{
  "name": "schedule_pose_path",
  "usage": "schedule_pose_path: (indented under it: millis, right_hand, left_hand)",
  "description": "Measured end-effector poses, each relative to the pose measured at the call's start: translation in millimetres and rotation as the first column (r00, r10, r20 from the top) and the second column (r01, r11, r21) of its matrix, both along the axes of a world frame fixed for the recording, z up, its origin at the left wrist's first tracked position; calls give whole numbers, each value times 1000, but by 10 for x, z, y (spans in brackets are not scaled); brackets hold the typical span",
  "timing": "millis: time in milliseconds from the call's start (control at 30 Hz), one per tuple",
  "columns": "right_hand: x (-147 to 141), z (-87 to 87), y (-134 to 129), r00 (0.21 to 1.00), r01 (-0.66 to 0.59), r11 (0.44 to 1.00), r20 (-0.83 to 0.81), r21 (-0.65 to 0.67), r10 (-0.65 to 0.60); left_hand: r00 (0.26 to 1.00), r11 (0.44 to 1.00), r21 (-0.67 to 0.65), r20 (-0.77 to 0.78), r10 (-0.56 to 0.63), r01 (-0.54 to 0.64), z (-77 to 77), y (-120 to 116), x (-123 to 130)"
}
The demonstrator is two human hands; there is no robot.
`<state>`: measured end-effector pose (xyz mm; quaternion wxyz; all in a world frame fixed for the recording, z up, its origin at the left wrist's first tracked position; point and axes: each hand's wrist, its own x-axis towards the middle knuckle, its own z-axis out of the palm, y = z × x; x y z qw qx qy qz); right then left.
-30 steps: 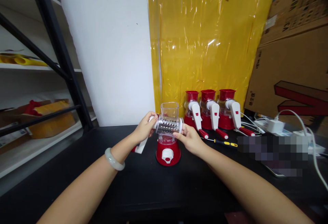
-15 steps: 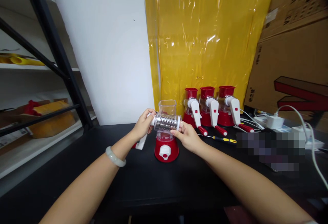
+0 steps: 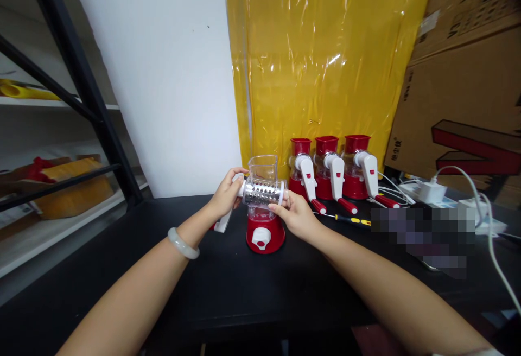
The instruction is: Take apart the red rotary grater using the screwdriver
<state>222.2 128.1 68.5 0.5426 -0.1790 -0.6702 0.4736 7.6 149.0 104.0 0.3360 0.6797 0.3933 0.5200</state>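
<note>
A metal grater drum [image 3: 262,193] with white end rims lies sideways in front of a clear square hopper [image 3: 262,169]. My left hand [image 3: 226,193] has its fingers closed round the crank handle [image 3: 223,220] at the drum's left end. At the right end, my right hand [image 3: 296,214] pinches the drum's rim between thumb and fingers. Below stands the red base [image 3: 266,232] with a white knob [image 3: 261,238] on its front. Whether the drum sits inside the housing or just before it is hard to tell.
Three assembled red and white graters [image 3: 358,174] stand at the back right. In front of them lies a yellow and black screwdriver [image 3: 353,221]. White chargers and cables [image 3: 432,190] are on the right, beside a large cardboard box [image 3: 459,90]. A shelf rack [image 3: 65,101] is at the left.
The view has shifted slightly. Both hands keep their hold on the drum and handle, with little movement relative to the red base.
</note>
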Motion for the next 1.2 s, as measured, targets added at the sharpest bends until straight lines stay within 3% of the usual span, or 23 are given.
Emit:
schedule_pose_path:
  millis: [167, 300, 367, 400, 467, 500, 567, 600, 667, 733, 800, 900, 1000, 1067, 1200]
  right_hand:
    - [-14, 17, -44, 1000, -1, 1000, 29, 30, 0]
    - [-54, 21, -95, 998, 47, 998, 29, 40, -49]
    - [20, 28, -106, 995, 97, 994, 28, 51, -99]
    - [93, 36, -104, 990, 137, 989, 19, 55, -138]
    - [284, 62, -80, 964, 263, 964, -36, 37, -262]
    - [384, 79, -59, 945, 320, 947, -82, 27, -317]
    - [542, 115, -5, 891, 431, 903, -162, 7, -424]
    - [586, 130, 24, 898, 422, 906, -141, 12, -417]
    - [601, 145, 76, 904, 399, 917, -179, 26, -388]
    - [548, 138, 107, 920, 357, 934, -175, 9, -350]
    - [471, 116, 109, 940, 305, 952, -154, -15, -304]
    - [368, 80, 73, 966, 234, 972, -109, -20, -234]
    - [284, 50, 37, 984, 165, 986, -63, -11, -165]
    - [226, 36, 36, 993, 109, 994, -34, -15, -110]
    - [103, 39, 105, 998, 64, 998, -12, -9, -64]
  left_hand:
    - [991, 999, -19, -121, -52, 50, 50, -64, 14]
    - [999, 999, 30, -27, 27, -27, 13, -68, 117]
    - [991, 991, 10, 2, 135, -135, 75, -79, -35]
    - [959, 960, 19, 58, 277, -279, 144, -103, -194]
    - [806, 826, -1, 219, 551, -564, 337, -202, -628]
    - [765, 796, 38, 305, 567, -604, 444, -273, -855]
    - [850, 861, 151, 312, 424, -485, 633, -428, -1192]
    - [888, 888, 160, 252, 386, -431, 699, -495, -1267]
    - [941, 939, 81, 90, 327, -334, 749, -574, -1222]
    - [973, 970, -80, -8, 231, -231, 684, -572, -1012]
    - [979, 958, -205, -64, 191, -201, 532, -513, -773]
    - [980, 957, -246, -167, 113, -152, 262, -381, -506]
    - [942, 934, -286, -314, 119, -213, 67, -263, -330]
    - [930, 935, -306, -362, 63, -182, -5, -213, -240]
    - [951, 949, -313, -304, -51, -49, -71, -198, -157]
